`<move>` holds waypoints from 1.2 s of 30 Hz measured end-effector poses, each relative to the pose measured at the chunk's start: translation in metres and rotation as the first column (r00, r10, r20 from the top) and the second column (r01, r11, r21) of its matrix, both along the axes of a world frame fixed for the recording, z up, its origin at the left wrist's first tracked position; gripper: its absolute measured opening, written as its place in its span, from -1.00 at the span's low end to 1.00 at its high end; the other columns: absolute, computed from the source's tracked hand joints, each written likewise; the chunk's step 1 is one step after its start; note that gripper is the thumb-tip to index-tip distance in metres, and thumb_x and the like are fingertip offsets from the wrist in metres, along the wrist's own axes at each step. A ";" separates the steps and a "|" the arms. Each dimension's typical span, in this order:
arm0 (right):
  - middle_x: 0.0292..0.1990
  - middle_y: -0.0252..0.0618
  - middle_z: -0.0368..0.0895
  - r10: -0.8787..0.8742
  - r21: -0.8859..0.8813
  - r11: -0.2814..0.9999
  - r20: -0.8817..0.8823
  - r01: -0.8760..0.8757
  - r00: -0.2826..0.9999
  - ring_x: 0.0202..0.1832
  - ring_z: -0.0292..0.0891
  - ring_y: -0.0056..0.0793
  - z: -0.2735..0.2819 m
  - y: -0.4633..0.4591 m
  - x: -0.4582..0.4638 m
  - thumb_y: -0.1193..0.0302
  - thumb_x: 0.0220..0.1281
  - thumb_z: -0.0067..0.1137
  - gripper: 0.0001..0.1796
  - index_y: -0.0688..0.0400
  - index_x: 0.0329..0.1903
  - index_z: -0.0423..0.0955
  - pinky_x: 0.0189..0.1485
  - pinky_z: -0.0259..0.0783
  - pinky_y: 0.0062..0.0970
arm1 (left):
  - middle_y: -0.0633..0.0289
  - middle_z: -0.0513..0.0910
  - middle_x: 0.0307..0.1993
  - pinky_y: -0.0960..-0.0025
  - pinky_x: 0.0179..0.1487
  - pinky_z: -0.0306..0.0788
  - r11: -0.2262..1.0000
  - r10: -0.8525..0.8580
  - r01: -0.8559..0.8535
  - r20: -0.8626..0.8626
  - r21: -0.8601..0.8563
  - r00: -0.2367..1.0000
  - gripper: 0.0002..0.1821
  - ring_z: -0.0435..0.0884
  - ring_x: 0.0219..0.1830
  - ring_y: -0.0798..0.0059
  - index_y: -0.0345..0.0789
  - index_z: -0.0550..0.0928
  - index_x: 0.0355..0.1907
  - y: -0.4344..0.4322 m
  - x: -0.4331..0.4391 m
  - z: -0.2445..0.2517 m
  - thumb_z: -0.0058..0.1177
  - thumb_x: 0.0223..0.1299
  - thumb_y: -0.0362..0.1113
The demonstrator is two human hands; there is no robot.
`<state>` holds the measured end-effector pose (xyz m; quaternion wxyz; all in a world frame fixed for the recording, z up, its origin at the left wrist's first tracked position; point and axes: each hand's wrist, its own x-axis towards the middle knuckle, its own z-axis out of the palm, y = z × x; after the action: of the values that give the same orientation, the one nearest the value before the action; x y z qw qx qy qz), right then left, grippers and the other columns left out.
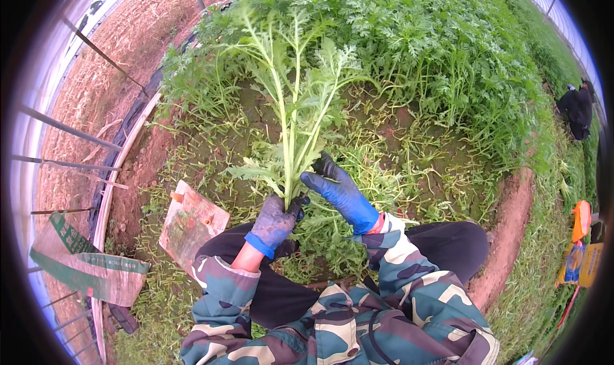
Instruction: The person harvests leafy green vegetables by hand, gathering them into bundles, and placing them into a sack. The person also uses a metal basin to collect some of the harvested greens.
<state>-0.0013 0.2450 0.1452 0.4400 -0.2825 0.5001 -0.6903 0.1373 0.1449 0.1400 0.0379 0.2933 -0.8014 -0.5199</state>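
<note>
My left hand (275,223), in a soiled blue glove, grips a bunch of leafy green stalks (290,125) by their lower ends. The stalks stand upright and fan out at the top, with feathery, lobed leaves like garland chrysanthemum. My right hand (343,195), also in a blue glove with darkened fingers, is at the right side of the bunch. Its thumb and fingers are apart close to the lower leaves; whether they touch them is unclear. Below my hands, cut greens (331,240) lie between my legs.
Dense uncut greens (407,39) grow ahead, behind stubble-covered soil (383,125). A dirty flat board (192,226) lies by my left knee, with a torn green-and-white sheet (91,269) farther left. Metal poles (72,127) line the left edge. At right are a person (576,108) and a yellow package (589,266).
</note>
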 end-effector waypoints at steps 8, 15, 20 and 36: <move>-0.13 -0.31 0.47 -0.576 -0.318 0.817 -0.405 0.481 0.710 -0.21 0.39 -0.67 0.005 0.015 0.002 0.54 0.19 0.04 -0.62 0.19 0.09 0.32 -0.12 0.36 -0.60 | 0.29 0.55 -0.50 0.50 -0.43 0.31 0.994 0.081 -0.091 -0.148 -0.063 0.986 -0.82 0.41 -0.52 0.65 -0.37 0.54 -0.15 0.026 0.018 -0.019 -0.06 0.19 -0.45; -0.29 -0.21 0.55 -0.295 -0.098 0.903 -0.848 0.417 0.439 -0.54 0.43 -0.39 0.054 0.010 -0.009 0.37 0.02 0.19 -0.58 0.09 0.00 0.40 -0.45 0.35 -0.47 | -0.10 0.54 -0.36 0.07 -0.21 0.33 0.979 0.043 -0.063 -0.102 -0.196 0.994 -0.82 0.48 -0.27 -0.05 -0.32 0.59 -0.25 0.040 0.028 -0.021 0.00 0.07 -0.37; -0.44 -0.11 0.53 -0.130 -0.023 0.927 -0.956 0.374 0.264 -0.46 0.49 -0.10 0.047 0.011 0.005 0.29 0.04 0.13 -0.73 0.07 -0.18 0.43 -0.44 0.40 -0.26 | -0.11 0.51 -0.35 0.05 -0.22 0.31 0.875 -0.041 -0.037 -0.150 -0.483 0.988 -0.75 0.44 -0.26 -0.07 -0.35 0.53 -0.21 0.045 0.031 -0.028 0.03 -0.01 -0.38; -0.32 -0.43 0.48 -0.677 -0.361 0.697 -0.046 0.620 0.734 -0.45 0.32 -0.76 0.018 0.033 -0.009 0.55 0.18 0.09 -0.79 0.15 -0.13 0.35 -0.42 0.31 -0.73 | -0.18 0.52 -0.27 0.08 -0.12 0.40 0.817 0.095 -0.083 -0.008 -0.571 0.995 -0.67 0.50 -0.21 -0.10 -0.44 0.48 -0.18 0.050 0.035 -0.027 0.04 -0.09 -0.38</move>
<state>-0.0102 0.2785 0.1629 0.0692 -0.2144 0.4846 -0.8452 0.1720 0.1948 0.1134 0.1398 0.3110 -0.9059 -0.2509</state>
